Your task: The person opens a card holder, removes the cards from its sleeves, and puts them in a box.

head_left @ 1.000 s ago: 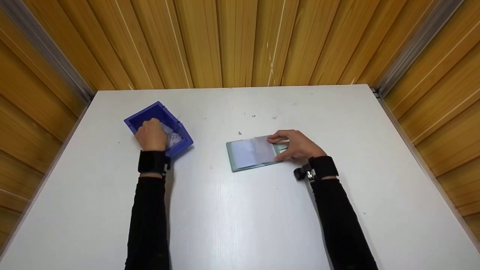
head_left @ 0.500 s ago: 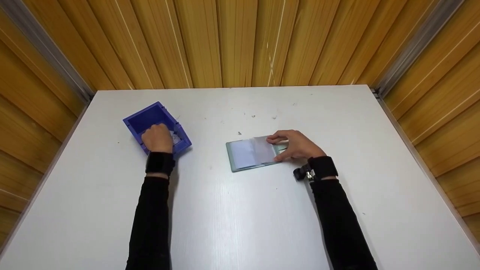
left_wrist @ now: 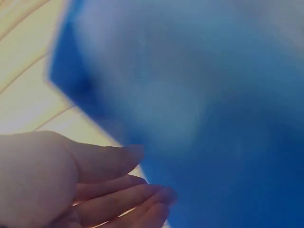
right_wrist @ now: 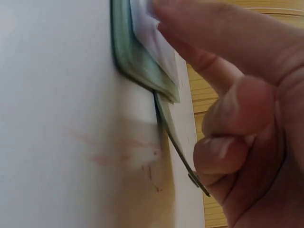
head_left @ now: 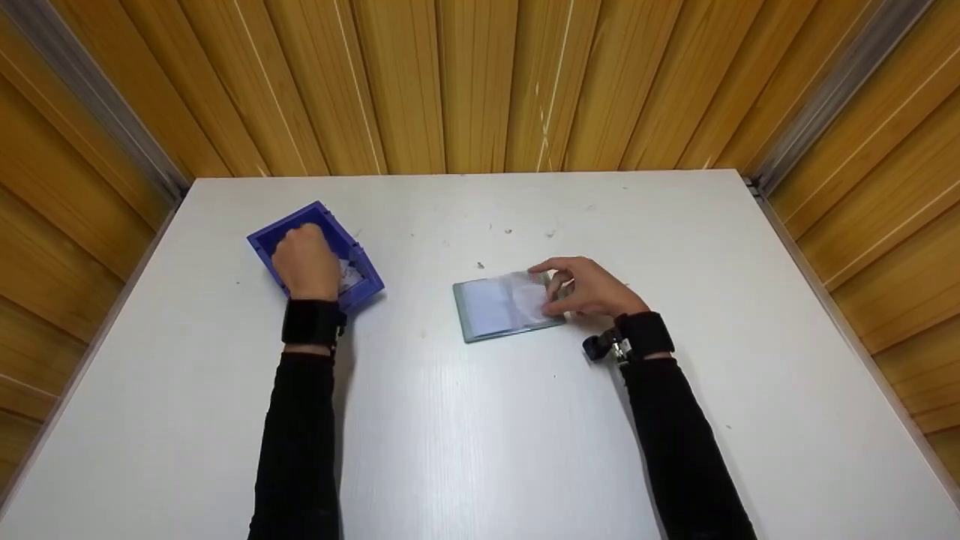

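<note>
A card holder (head_left: 491, 307) with a pale green cover and clear plastic sleeves lies open on the table. My right hand (head_left: 592, 289) grips its right-hand sleeve, thumb and index finger at the edge, the other fingers curled in. In the right wrist view a thin strap (right_wrist: 180, 152) sticks out from under the cover (right_wrist: 142, 71). My left hand (head_left: 306, 262) reaches over a blue plastic bin (head_left: 270, 238). The left wrist view has the thumb and fingers (left_wrist: 118, 197) apart, with nothing visible between them. White printed pieces (head_left: 349, 276) lie inside the bin, partly hidden.
Both hands work over a white table (head_left: 450, 420). Small specks and marks (head_left: 508, 231) dot its surface behind the card holder. Wood-patterned panels (head_left: 480, 90) stand along its back and sides.
The left hand shifted right and lower over the bin, then rose back up. The right hand moved slightly left onto the sleeve, its other fingers curling in, and the sleeve's edge bent.
</note>
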Motion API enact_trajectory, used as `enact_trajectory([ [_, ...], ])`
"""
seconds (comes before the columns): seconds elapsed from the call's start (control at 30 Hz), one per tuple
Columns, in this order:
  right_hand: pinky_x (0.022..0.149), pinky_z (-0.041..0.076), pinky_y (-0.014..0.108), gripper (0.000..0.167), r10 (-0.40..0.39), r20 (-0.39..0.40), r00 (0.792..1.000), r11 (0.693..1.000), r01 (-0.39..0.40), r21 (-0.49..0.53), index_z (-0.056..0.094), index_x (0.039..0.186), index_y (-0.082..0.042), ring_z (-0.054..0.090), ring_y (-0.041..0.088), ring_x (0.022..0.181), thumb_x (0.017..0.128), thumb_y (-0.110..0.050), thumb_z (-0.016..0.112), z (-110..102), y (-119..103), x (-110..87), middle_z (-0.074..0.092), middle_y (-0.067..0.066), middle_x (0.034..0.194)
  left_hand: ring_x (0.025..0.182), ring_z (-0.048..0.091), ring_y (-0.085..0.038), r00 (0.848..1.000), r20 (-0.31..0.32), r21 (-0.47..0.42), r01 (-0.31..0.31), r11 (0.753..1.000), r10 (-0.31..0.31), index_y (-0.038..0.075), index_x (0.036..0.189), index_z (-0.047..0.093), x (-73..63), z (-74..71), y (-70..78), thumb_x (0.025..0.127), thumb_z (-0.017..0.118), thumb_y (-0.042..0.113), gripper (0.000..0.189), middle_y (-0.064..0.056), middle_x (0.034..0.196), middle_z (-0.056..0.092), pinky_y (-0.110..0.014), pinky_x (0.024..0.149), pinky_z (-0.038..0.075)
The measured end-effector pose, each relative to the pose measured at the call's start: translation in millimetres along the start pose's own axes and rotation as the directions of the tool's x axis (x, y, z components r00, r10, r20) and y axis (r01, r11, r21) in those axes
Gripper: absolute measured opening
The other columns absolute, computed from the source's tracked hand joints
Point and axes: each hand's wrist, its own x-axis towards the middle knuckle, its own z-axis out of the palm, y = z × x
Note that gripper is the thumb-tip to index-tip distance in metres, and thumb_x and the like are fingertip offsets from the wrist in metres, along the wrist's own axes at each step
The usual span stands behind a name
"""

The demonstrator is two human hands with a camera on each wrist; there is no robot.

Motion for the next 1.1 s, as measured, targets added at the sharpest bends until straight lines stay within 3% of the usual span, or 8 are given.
enact_trajectory([
  [0.17,0.061,0.043,0.022,0.079,-0.025,-0.001,1.000,1.000,0.025,0.012,0.051,0.153,-0.014,0.056,0.012,0.058,0.082,-0.009,0.086,1,-4,0.8,0.076,0.008,0.088,0.094,0.072,-0.047,0.998,-0.055,-0.091,0.000,0.996,-0.005,-0.011,0.107,0.073,-0.1,-18.4,7.5,0.100,0.056,0.002,0.023,-0.031,0.103,0.074,-0.059,0.077,0.058],
  [0.3,0.055,0.042,0.024,0.083,-0.024,0.017,1.000,0.998,0.023,0.055,0.040,0.160,-0.022,0.054,0.011,0.057,0.089,-0.020,0.083,5,-14,1.1,0.079,0.006,0.102,0.100,0.071,-0.050,0.994,-0.107,-0.166,-0.031,0.986,0.013,-0.011,0.112,0.071,-4.4,-27.0,19.3,0.100,0.062,0.007,0.023,-0.031,0.109,0.073,-0.061,0.083,0.057],
  [0.5,0.051,0.043,0.025,0.088,-0.011,0.234,0.972,0.993,-0.017,0.117,0.013,0.167,-0.030,0.064,0.015,0.083,0.100,-0.036,0.070,32,-30,8.3,0.070,-0.001,0.136,0.104,0.071,-0.048,0.976,-0.130,-0.303,-0.208,0.930,0.176,-0.006,0.126,0.069,-20.7,-29.0,47.5,0.099,0.066,0.011,0.032,-0.027,0.118,0.073,-0.059,0.088,0.056],
  [0.67,0.051,0.041,0.020,0.079,-0.033,0.280,0.959,0.993,0.000,0.117,0.022,0.166,-0.024,0.063,0.026,0.124,0.101,-0.022,0.068,43,-34,11.5,0.067,0.000,0.141,0.106,0.072,-0.044,0.960,-0.078,-0.330,-0.280,0.902,0.269,-0.006,0.126,0.069,-32.6,-26.2,63.8,0.098,0.069,0.012,0.034,-0.025,0.120,0.073,-0.055,0.090,0.057],
  [0.87,0.077,0.051,0.027,0.069,-0.094,0.148,0.985,0.996,0.091,0.023,0.046,0.156,-0.017,0.064,0.027,0.125,0.095,-0.010,0.075,34,-28,11.7,0.070,0.001,0.137,0.101,0.074,-0.039,0.944,-0.022,-0.364,-0.314,0.877,0.329,-0.004,0.120,0.073,-42.4,-20.6,74.8,0.095,0.072,0.012,0.029,-0.022,0.111,0.077,-0.052,0.088,0.058],
  [0.97,0.103,0.047,0.037,0.070,-0.072,0.044,0.996,0.995,0.075,-0.064,0.055,0.150,-0.015,0.054,0.023,0.139,0.087,-0.007,0.083,28,-22,11.3,0.070,0.001,0.136,0.098,0.075,-0.034,0.897,0.082,-0.466,-0.351,0.812,0.434,-0.002,0.116,0.074,-54.2,-6.8,88.9,0.094,0.074,0.010,0.025,-0.020,0.108,0.077,-0.047,0.089,0.058],
  [1.03,0.112,0.043,0.044,0.072,-0.048,0.004,0.999,0.993,0.048,-0.104,0.058,0.147,-0.014,0.052,0.024,0.142,0.082,-0.006,0.087,25,-18,11.2,0.069,0.001,0.137,0.100,0.074,-0.032,0.820,0.179,-0.549,-0.376,0.747,0.544,-0.002,0.117,0.073,-65.2,6.5,101.0,0.093,0.075,0.008,0.026,-0.019,0.110,0.077,-0.044,0.092,0.058],
  [1.1,0.118,0.038,0.049,0.073,-0.028,-0.016,0.999,0.990,0.026,-0.139,0.060,0.145,-0.015,0.050,0.025,0.142,0.079,-0.007,0.089,23,-16,11.4,0.068,0.002,0.139,0.104,0.073,-0.030,0.714,0.273,-0.608,-0.391,0.691,0.645,-0.002,0.120,0.072,-76.1,20.6,111.8,0.091,0.075,0.005,0.030,-0.019,0.115,0.076,-0.041,0.096,0.057],
])
